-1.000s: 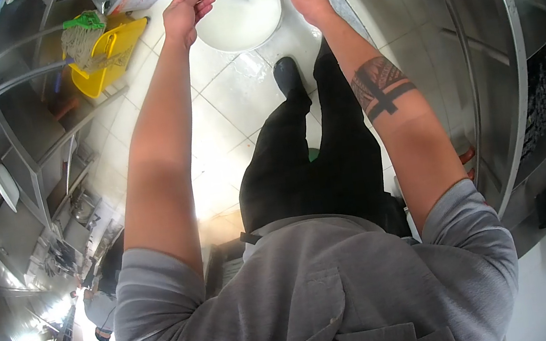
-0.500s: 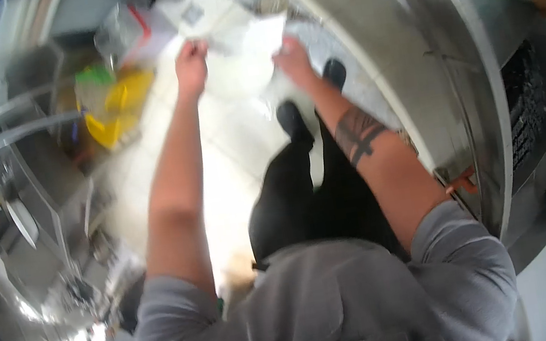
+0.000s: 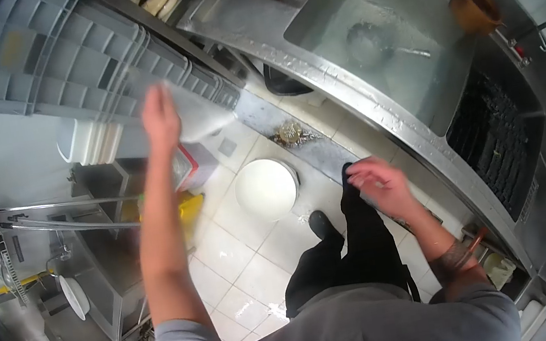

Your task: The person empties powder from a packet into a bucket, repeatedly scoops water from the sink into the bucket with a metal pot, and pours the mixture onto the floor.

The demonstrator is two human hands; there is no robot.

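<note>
My left hand (image 3: pixel 161 120) is raised in front of the grey crates, its fingers closed at the edge of a thin, translucent sheet-like piece (image 3: pixel 206 113). Motion blurs this piece, so I cannot tell its exact kind. My right hand (image 3: pixel 383 186) hangs beside the sink's front edge with fingers loosely apart and nothing in them. Between my hands, lower down on the tiled floor, stands a round white tub (image 3: pixel 267 189) with a pale top or contents.
Stacked grey plastic crates (image 3: pixel 55 61) rise at upper left. A steel sink (image 3: pixel 316 32) holds cloudy water and a submerged pan (image 3: pixel 370 42). A brown pot (image 3: pixel 473 8) sits on its far rim. A floor drain (image 3: pixel 290 133) lies near the tub.
My view has swung toward the sink and crates. My right hand has let go of the pale sheet-like piece and dropped away; my left hand keeps it, further left.
</note>
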